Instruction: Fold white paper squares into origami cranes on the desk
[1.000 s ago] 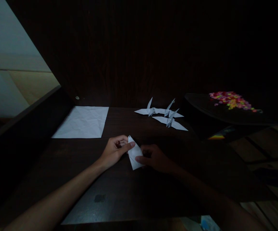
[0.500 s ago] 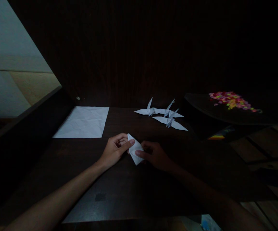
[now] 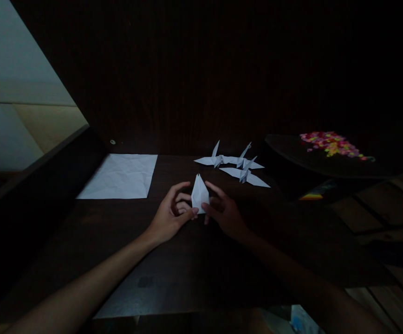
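Note:
Between my two hands is a piece of folded white paper, its narrow split tip pointing away from me. My left hand pinches its lower left corner, thumb in front, with the index finger stretched out above. On the other side my right hand grips the lower right edge with its thumb; its index finger lies along the upper right edge. Parts of the fingers behind the paper are hidden. Beyond it lie white folded paper cranes, with raised pointed necks or tails.
A creased white paper sheet lies at the left on the dark wooden table. At the right sits a dark object with a colourful flower pattern. A dark panel rises behind, and a low side rail borders the left.
The folded paper has turned from a slant to upright, its narrow tip now pointing away from me. Both hands have shifted their grip to its lower end.

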`<state>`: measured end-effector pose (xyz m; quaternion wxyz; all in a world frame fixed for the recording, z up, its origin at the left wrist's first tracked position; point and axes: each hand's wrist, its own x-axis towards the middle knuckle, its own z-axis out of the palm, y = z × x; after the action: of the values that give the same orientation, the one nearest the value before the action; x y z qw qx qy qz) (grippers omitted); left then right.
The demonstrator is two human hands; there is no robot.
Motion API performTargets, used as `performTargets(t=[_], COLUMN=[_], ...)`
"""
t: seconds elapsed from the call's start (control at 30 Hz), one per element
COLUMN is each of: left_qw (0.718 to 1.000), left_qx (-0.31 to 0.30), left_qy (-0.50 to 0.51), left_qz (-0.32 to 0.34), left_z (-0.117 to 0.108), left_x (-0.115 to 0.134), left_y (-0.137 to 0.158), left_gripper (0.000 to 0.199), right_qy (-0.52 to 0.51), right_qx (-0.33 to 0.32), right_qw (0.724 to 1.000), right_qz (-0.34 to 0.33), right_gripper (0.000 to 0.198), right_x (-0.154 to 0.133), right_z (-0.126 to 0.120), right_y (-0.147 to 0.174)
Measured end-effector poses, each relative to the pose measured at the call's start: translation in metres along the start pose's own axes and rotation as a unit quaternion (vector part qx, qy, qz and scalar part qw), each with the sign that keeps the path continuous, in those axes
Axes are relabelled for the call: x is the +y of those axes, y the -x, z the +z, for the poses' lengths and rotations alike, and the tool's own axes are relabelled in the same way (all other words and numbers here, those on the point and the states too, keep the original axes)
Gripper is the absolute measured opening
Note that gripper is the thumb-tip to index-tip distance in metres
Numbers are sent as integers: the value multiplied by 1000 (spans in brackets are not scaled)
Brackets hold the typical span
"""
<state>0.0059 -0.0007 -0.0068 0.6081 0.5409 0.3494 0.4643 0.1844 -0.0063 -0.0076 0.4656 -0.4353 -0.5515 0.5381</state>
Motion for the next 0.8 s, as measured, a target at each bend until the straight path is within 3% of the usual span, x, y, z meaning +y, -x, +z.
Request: performTargets(t=[0.07, 0.4, 0.6, 0.8], left_qw=[1000, 992, 991, 994], left_qx=[9, 27, 45, 43], left_qy=[-16, -117, -106, -80], left_qz=[10, 45, 65, 60], left_z=[-1, -3, -1, -1], left_x=[0, 3, 6, 6], left_y=[-1, -1, 0, -1], left_gripper=[61, 50, 41, 22], right_qy=[0, 31, 4, 42], right_qx=[-9, -23, -32, -20], right_qw=[1000, 998, 999, 998], right_qz=[-9, -40, -40, -51], right_gripper=[71, 70, 69, 63], right_x=[0, 2, 5, 3], right_z=[0, -1, 0, 2], right_y=[0, 3, 2, 3])
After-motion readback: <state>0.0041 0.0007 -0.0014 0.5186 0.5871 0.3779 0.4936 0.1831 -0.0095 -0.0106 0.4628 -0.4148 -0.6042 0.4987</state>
